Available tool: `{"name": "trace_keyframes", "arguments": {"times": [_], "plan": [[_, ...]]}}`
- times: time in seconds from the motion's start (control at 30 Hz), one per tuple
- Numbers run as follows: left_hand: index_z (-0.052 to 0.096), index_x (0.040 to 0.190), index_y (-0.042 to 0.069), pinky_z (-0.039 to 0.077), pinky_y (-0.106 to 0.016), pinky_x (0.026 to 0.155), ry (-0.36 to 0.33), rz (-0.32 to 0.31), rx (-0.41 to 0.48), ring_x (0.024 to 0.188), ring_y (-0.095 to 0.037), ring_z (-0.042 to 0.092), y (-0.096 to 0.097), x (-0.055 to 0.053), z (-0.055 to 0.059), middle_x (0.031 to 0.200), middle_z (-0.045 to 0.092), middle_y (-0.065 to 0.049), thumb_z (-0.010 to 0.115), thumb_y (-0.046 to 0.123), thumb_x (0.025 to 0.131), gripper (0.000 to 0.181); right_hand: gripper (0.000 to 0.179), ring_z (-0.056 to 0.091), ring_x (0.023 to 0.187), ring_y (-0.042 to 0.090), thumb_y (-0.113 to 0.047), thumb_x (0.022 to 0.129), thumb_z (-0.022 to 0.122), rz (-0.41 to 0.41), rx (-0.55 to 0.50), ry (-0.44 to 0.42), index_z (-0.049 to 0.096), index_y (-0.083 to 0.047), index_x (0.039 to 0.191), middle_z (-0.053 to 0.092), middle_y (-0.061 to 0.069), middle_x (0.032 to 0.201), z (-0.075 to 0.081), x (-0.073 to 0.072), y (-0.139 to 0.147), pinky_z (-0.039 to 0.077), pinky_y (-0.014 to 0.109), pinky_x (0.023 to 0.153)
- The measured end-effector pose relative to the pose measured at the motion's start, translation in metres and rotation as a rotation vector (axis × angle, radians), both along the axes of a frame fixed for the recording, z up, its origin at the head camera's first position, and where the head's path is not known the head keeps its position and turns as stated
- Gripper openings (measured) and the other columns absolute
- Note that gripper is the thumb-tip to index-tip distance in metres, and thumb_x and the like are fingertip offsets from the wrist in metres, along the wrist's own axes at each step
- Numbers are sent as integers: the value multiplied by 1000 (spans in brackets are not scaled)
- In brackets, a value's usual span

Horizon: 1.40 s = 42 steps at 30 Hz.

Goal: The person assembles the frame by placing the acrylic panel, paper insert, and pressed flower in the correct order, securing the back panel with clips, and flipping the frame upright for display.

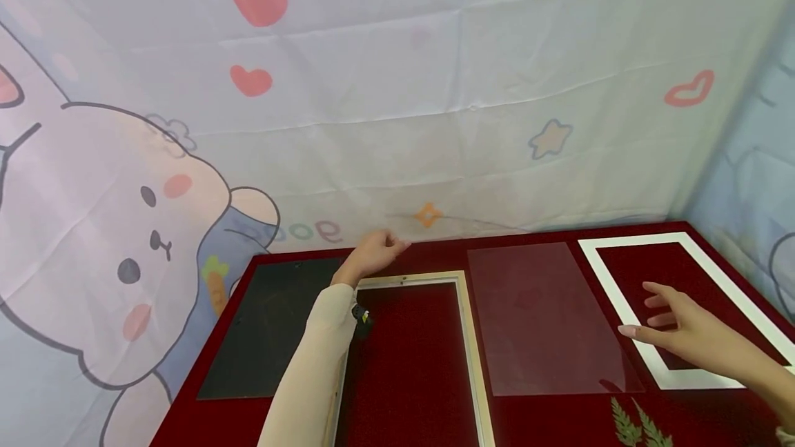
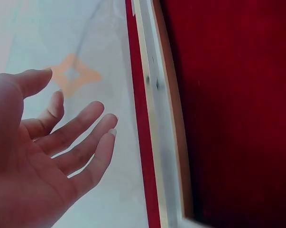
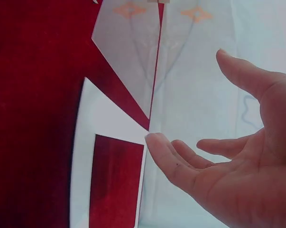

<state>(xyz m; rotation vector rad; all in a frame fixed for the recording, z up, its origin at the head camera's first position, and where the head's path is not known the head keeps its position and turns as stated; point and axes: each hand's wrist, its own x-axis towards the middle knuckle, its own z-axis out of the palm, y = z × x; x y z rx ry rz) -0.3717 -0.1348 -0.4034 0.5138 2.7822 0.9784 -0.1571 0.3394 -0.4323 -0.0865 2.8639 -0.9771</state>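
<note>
While left fingers (image 2: 76,127) spread, right fingers (image 3: 169,159) splay.

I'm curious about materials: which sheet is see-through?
The clear sheet between the wooden frame and white border; red shows through it, unlike the dark panel.

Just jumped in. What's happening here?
A person has both hands empty over a red surface. The left hand is by the far end of a pale frame; the right hand appears over a white border, fingers relaxed. Nothing is gripped. A dark panel lies left of the frame, a clear sheet between frame and border, and leaf sprigs nearer the person.
</note>
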Motion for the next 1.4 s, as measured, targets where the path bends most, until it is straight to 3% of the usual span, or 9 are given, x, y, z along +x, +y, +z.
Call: {"name": "trace_keyframes", "arguments": {"times": [0.17,0.23,0.33,0.47,0.77,1.07,1.27,1.4], "plan": [[63,97,7,45,-26,64,-31,-13,-8,74,-13,56,16,-5,-1,96,68,-13,54,39,99,33,92,57,114,44,-48,92,64,27,-46,-53,21,10,149,45,35,138,-4,2,-4,58,34,70],[66,105,7,50,-27,71,-39,-13,-9,85,-16,64,22,-6,0,108,70,-15,54,37,100,33,89,58,115,44,-46,93,64,38,-64,-73,23,10,148,46,36,137,-6,3,-5,58,35,70],[69,110,3,56,-30,79,-65,-29,17,96,-25,68,32,-8,-1,113,71,-17,52,34,101,36,86,60,113,42,-45,93,64,49,-57,-83,27,11,147,49,35,134,-7,4,-6,57,35,70],[69,115,-1,59,-33,85,-119,-52,97,104,-31,69,44,-12,-6,119,70,-20,51,31,102,39,83,63,109,35,-45,93,64,57,-44,-83,32,11,145,56,30,129,-9,7,-10,55,31,69],[62,127,-5,57,-39,93,-235,-62,209,109,-32,68,59,-15,-24,123,67,-23,51,34,102,47,79,65,102,28,-45,89,69,31,-4,-74,45,14,135,67,17,114,-14,5,-14,54,29,69],[55,133,-7,56,-43,95,-309,32,393,111,-37,68,73,-18,-35,123,65,-29,47,24,104,43,76,66,95,22,-45,85,73,28,-24,-100,52,13,130,70,11,105,-20,2,-28,54,32,70],[51,134,-11,55,-43,98,-357,13,423,115,-40,65,84,-18,-38,129,60,-32,50,25,103,48,74,66,91,23,-46,82,76,10,16,-88,56,12,124,70,9,99,-19,-3,-37,55,38,71],[48,138,-11,52,-46,102,-409,35,486,121,-41,61,92,-14,-38,135,55,-34,49,23,103,48,74,65,94,28,-49,80,76,-10,54,-96,58,12,119,68,12,100,-18,-5,-39,55,43,74]]}}
